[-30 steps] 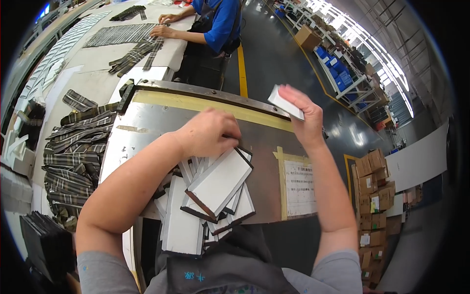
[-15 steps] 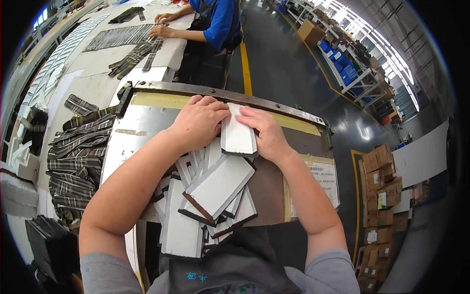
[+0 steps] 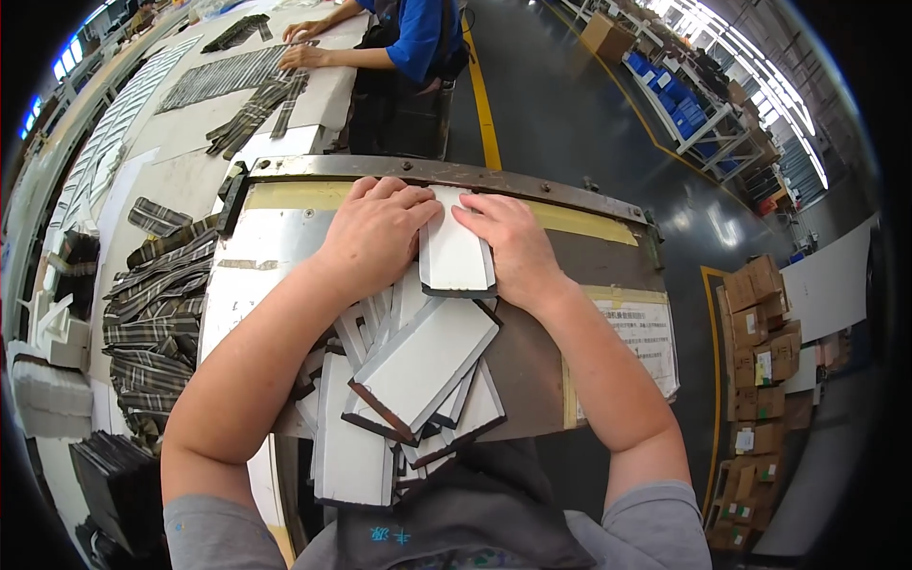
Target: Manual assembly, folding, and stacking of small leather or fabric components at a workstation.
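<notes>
My left hand and my right hand lie flat on either side of a white rectangular piece with a dark edge, fingertips pressing its upper end onto the metal worktop. The piece points away from me, near the top's yellow-taped far edge. Just below it a fanned heap of similar white dark-edged pieces spreads toward my body.
Plaid fabric strips are stacked left of the worktop, with black pieces lower left. A person in a blue shirt works at a long table beyond. A printed sheet is stuck at right; cardboard boxes stand farther right.
My right hand came down from the upper right with a white piece and set it on the worktop. Both hands now press it flat, shifted slightly forward since half a second ago.
</notes>
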### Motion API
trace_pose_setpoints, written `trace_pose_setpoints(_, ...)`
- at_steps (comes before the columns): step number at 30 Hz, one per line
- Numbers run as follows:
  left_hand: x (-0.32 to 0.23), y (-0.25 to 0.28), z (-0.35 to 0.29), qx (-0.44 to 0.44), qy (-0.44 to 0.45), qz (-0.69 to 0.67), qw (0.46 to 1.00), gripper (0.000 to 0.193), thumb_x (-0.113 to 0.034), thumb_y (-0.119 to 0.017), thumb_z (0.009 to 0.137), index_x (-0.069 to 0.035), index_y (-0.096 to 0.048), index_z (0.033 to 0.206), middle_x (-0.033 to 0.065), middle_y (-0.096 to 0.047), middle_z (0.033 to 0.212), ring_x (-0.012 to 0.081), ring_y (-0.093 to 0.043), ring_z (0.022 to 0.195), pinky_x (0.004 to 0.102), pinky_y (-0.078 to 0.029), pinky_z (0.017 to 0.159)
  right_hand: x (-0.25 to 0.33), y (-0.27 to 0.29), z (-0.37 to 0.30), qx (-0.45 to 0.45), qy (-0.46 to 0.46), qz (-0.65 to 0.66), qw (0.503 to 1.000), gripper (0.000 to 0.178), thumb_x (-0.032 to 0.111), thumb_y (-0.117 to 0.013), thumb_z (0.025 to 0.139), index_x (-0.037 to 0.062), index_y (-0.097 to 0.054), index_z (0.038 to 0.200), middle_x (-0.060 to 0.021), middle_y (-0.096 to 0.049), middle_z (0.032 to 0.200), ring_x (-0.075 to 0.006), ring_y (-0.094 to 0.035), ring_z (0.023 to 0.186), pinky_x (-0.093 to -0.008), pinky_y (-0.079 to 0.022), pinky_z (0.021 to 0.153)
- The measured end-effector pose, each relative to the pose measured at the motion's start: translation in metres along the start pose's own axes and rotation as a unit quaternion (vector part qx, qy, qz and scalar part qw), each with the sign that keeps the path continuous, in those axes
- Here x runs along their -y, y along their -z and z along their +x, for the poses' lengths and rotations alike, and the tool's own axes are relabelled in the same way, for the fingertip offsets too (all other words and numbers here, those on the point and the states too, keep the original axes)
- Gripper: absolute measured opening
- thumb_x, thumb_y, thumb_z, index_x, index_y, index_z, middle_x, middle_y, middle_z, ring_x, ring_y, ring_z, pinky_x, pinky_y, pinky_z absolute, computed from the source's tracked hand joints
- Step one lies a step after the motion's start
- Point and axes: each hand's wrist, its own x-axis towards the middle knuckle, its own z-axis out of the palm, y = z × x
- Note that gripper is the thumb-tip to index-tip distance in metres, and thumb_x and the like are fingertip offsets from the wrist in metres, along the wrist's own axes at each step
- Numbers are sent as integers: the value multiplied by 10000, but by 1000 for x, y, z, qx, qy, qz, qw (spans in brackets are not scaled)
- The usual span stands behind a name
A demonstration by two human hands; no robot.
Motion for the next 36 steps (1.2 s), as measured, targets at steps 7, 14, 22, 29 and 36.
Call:
trace_pose_setpoints(7,-1,0,0,-14,-23,8,1000,397,-37,-630,844,-90,-675,1235,67,-641,1234,263,-554,1214,411,-384,1090,1,4,-1,-9,19,3,1000,368,90,-695,804,38,-708,1168,-111,-671,1235,-286,-609,1159,-465,-392,1115)
trace_pose_setpoints(14,-1,1,-3,-5,-11,-18,1000,357,-50,-667,830,-107,-703,1180,76,-626,1210,270,-540,1218,417,-389,1084,2,4,-1,-1,20,19,1000,347,77,-652,833,45,-719,1172,-116,-677,1249,-277,-617,1145,-433,-413,1081)
trace_pose_setpoints(22,1,4,0,-3,-14,-59,998,260,-87,-676,819,-132,-726,1071,54,-648,1246,259,-546,1231,411,-381,1087,-1,3,0,1,-7,57,998,356,110,-689,832,42,-653,1180,-129,-680,1222,-307,-598,1208,-462,-394,1107)
trace_pose_setpoints(29,0,1,2,2,23,-41,999,306,-30,-704,799,-142,-741,1082,55,-683,1203,269,-575,1199,405,-383,1092,4,9,5,9,-69,-11,997,300,79,-690,835,79,-664,1134,-115,-684,1209,-307,-603,1200,-456,-407,1089)
trace_pose_setpoints(36,17,-8,10,-160,159,-250,942,442,-149,-729,896,-77,-625,1320,173,-639,1275,335,-601,1158,444,-450,1030,-9,19,12,-241,-201,229,922,125,28,-760,804,69,-664,872,-59,-682,872,-266,-650,889,-363,-490,894)
